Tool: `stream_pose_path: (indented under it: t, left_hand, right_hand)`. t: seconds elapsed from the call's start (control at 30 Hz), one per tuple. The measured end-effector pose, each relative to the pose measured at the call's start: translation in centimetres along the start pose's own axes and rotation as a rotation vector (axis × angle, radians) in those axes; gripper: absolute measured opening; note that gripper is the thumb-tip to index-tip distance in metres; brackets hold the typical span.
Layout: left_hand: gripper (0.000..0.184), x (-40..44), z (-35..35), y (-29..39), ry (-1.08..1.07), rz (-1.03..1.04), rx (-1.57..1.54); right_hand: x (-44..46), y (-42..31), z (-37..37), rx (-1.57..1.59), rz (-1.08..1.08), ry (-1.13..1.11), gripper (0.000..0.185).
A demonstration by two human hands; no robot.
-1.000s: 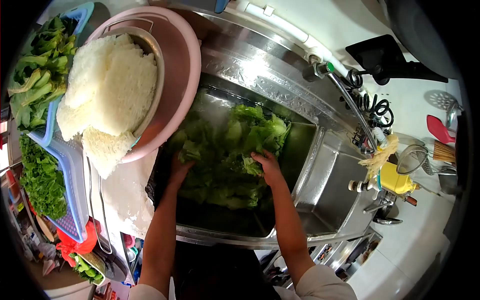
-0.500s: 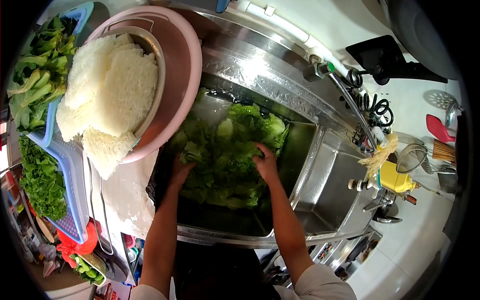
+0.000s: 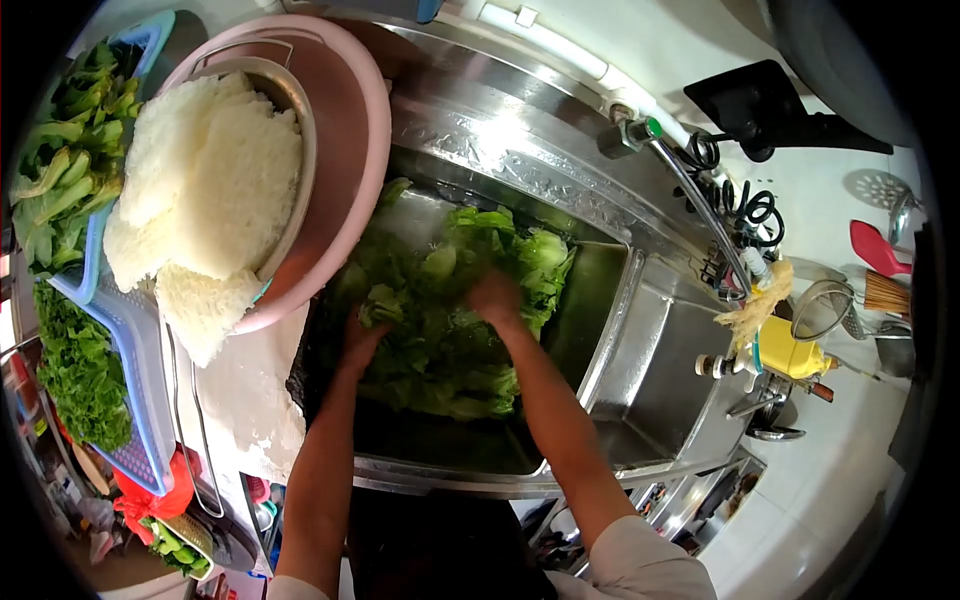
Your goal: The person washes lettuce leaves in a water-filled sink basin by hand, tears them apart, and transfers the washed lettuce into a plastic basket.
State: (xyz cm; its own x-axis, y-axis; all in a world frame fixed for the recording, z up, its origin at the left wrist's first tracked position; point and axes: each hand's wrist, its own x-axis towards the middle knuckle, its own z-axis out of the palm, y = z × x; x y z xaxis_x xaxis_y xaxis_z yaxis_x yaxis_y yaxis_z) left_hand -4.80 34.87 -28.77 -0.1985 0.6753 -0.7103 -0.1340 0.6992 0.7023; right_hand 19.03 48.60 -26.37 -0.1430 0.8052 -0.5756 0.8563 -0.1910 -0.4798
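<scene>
Loose green lettuce leaves (image 3: 440, 365) float in water in the large steel sink basin (image 3: 590, 290). At the left side of the pile, my left hand (image 3: 362, 335) is partly under the leaves, its fingers closed around some lettuce. My right hand (image 3: 497, 297) is over the middle of the pile, touching leaves. Motion smears its fingers, so their hold does not show.
Left of the basin, a pink tub (image 3: 375, 130) carries a metal pot (image 3: 305, 165) heaped with white noodles (image 3: 205, 170). Blue baskets (image 3: 140, 400) of greens stand farther left. A faucet (image 3: 690, 190) and smaller basin (image 3: 655, 345) lie right.
My right hand has moved left and slightly up across the lettuce, toward the middle of the pile. My left hand stays in nearly the same place.
</scene>
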Motion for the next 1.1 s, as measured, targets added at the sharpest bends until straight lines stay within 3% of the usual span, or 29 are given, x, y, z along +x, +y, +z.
stream_pose_path:
  t: [0.03, 0.1, 0.23, 0.3, 0.4, 0.5, 0.6, 0.7, 0.73, 0.83, 0.87, 0.93, 0.97, 1.07, 1.1]
  left_hand:
    - [0.072, -0.2, 0.0, 0.0, -0.007, 0.003, -0.016]
    - [0.072, 0.5, 0.0, -1.4, -0.015, 0.013, -0.015]
    - [0.07, 0.4, 0.2, -1.4, 0.007, -0.02, -0.017]
    - [0.069, 0.1, 0.1, -1.1, 0.013, -0.013, -0.014]
    - [0.067, 1.0, 0.0, -2.7, 0.004, 0.03, -0.023]
    - [0.066, 0.5, -0.3, -2.6, 0.0, 0.088, 0.033]
    - [0.066, 0.5, -0.2, -2.9, -0.022, 0.102, 0.047]
    - [0.066, 1.4, 0.2, -4.0, -0.02, 0.076, 0.057]
    - [0.066, 1.5, 0.2, -4.3, -0.009, 0.063, 0.064]
    - [0.068, 1.0, 0.1, -4.5, -0.055, 0.109, -0.075]
    - [0.069, 1.0, 0.1, -4.4, -0.055, 0.111, -0.054]
    - [0.072, 0.8, 0.2, -3.7, -0.062, 0.116, -0.012]
    - [0.073, 0.6, 0.2, -3.5, -0.048, 0.086, -0.002]
    - [0.075, -1.4, 0.3, -1.6, -0.02, -0.022, 0.006]
    - [0.075, -2.3, 0.5, 0.6, -0.016, -0.061, -0.005]
  right_hand:
    - [0.6, -0.2, -1.6, -0.23, -0.122, 0.093, 0.041]
    - [2.3, -0.4, -3.4, -0.381, -0.495, 0.441, 0.035]
    - [8.8, -4.1, -1.2, -0.699, -0.701, 0.496, 0.034]
    - [13.3, -0.1, 3.8, -0.795, -0.614, 0.366, 0.03]
    - [10.6, -3.7, -1.0, -0.865, -0.279, -0.204, 0.027]
    - [9.4, -2.5, -2.1, -0.596, -0.296, -0.033, 0.025]
    - [3.8, -6.7, -6.8, -0.25, -0.325, 0.217, 0.032]
    - [1.5, -10.9, -8.3, -0.116, -0.482, 0.257, 0.037]
    - [3.1, -11.3, -7.3, 0.111, -0.374, 0.044, 0.047]
    - [7.9, -12.9, -0.8, 1.001, 0.268, -0.129, 0.057]
    - [10.3, -12.5, 1.5, 0.78, 0.176, -0.141, 0.057]
    - [14.9, -11.5, 5.6, -0.195, -0.249, -0.075, 0.058]
    - [16.4, -11.3, 6.9, -0.44, -0.34, -0.047, 0.059]
    - [18.2, -11.7, 6.9, -0.528, -0.371, -0.161, 0.075]
    - [16.3, -12.3, 5.2, -0.042, -0.151, -0.13, 0.079]
